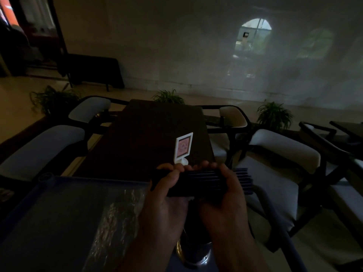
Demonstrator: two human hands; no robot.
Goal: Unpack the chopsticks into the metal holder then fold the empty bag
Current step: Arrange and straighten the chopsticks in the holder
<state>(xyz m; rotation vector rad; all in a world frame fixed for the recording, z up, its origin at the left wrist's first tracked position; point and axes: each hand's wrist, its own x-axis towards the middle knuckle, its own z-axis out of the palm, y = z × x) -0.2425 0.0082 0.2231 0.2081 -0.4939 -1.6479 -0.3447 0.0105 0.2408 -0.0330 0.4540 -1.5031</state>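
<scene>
Chopsticks [200, 181]: dark bundle, held level, left hand [167, 193] and right hand [225, 191] both clasping it. Metal holder [194, 254]: directly below, between wrists. Bag [115, 216]: lying left. Step: unpacking. Next, likely: upend bundle, lower into holder.

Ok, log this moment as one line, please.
left hand + right hand: grip chopsticks bundle, horizontal | metal holder: below hands, contents unclear | bag: lying at left
</scene>
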